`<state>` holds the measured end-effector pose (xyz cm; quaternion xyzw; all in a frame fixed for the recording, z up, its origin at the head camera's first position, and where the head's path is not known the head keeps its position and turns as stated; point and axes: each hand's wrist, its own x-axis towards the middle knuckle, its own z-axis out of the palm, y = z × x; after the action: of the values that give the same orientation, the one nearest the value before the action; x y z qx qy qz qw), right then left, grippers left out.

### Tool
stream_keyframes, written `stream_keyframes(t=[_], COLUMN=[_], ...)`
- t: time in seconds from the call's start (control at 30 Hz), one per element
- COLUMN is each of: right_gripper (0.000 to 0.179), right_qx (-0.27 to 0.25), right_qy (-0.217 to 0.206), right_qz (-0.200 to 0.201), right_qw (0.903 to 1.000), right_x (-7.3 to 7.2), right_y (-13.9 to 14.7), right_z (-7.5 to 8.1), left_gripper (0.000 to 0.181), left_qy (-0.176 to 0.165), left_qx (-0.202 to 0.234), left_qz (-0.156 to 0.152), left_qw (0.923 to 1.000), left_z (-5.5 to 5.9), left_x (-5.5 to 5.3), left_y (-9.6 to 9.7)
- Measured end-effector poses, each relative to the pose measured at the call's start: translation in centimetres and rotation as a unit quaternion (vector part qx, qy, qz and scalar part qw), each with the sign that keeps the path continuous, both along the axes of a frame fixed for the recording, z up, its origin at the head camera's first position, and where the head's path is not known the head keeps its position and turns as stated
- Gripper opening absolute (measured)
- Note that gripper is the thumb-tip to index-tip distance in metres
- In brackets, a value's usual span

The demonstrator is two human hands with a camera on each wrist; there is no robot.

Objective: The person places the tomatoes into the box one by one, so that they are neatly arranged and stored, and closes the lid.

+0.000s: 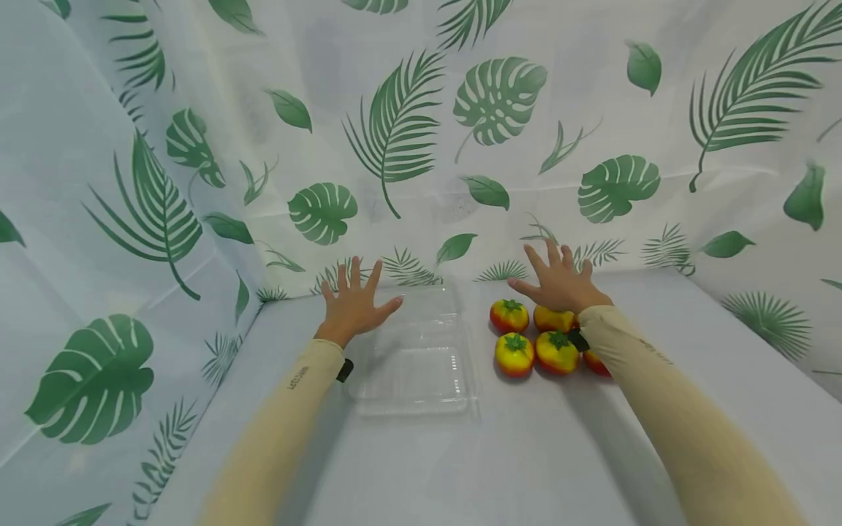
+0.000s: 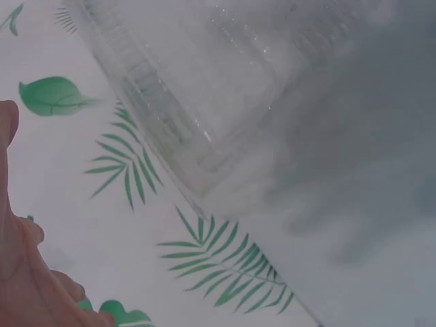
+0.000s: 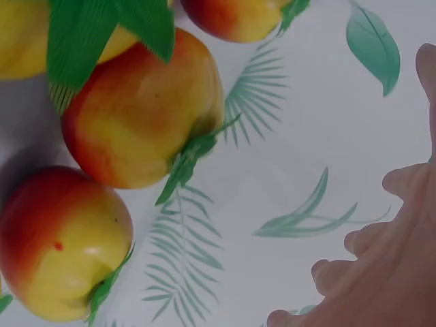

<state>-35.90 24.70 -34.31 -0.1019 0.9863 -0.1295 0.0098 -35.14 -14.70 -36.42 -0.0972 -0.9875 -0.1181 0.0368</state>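
My left hand (image 1: pixel 355 310), fingers spread and straight, hovers at the left side of a clear plastic box (image 1: pixel 414 376) with its transparent lid (image 1: pixel 427 301) folded back behind it. Nothing is in that hand. My right hand (image 1: pixel 559 285) is also spread, holding nothing, above and just behind several red-and-yellow persimmons (image 1: pixel 514 356) with green leafy tops. The right wrist partly covers a persimmon (image 1: pixel 597 363) on the right. In the right wrist view, one persimmon (image 3: pixel 146 116) lies well apart from the fingers (image 3: pixel 402 180). The left wrist view has the box (image 2: pixel 204 82) at its top.
Box and fruit stand side by side on a white table (image 1: pixel 421 467). A white curtain (image 1: pixel 421 241) printed with green leaves rises behind the table, and similar sheeting (image 1: pixel 164 292) runs along the left side.
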Motion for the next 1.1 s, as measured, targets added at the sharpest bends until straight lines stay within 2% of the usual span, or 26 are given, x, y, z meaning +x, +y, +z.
stream_keyframes(t=[0.1, 0.23, 0.4, 0.57, 0.73, 0.87, 1.0, 1.1], right_gripper=[0.099, 0.101, 0.104, 0.103, 0.102, 0.104, 0.104, 0.104], right_qx=[-0.005, -0.018, -0.029, -0.051, -0.06, -0.068, -0.078, -0.099], right_qy=[-0.009, -0.017, -0.027, -0.024, -0.028, -0.035, -0.038, -0.046], right_qz=[-0.004, -0.009, -0.011, -0.007, -0.012, -0.015, -0.019, -0.019], right_qw=[0.9999, 0.9997, 0.9992, 0.9984, 0.9977, 0.997, 0.9961, 0.9938], right_x=[0.0, 0.0, 0.0, 0.2, 0.4, 0.7, 0.9, 1.2], right_y=[0.5, 1.2, 2.1, 3.0, 3.8, 4.3, 4.9, 5.5], right_z=[0.3, 1.0, 1.4, 1.3, 1.2, 1.3, 1.3, 1.3], left_gripper=[0.097, 0.1, 0.102, 0.098, 0.097, 0.096, 0.096, 0.094], left_qy=[0.0, -0.013, -0.038, -0.052, -0.07, -0.094, -0.137, -0.155], left_qx=[0.013, 0.064, 0.13, 0.19, 0.267, 0.314, 0.362, 0.402], left_qz=[-0.001, -0.004, -0.006, -0.018, -0.044, -0.046, -0.028, -0.026], left_qw=[0.9999, 0.9979, 0.9908, 0.9803, 0.9602, 0.9437, 0.9214, 0.9019], left_z=[0.3, 1.0, 1.5, 1.2, 0.3, -0.7, -1.8, -2.6], left_x=[0.4, 1.5, 3.2, 4.9, 7.1, 8.9, 10.6, 11.5], left_y=[-0.9, -1.9, -3.0, -4.6, -5.8, -6.2, -6.3, -6.3])
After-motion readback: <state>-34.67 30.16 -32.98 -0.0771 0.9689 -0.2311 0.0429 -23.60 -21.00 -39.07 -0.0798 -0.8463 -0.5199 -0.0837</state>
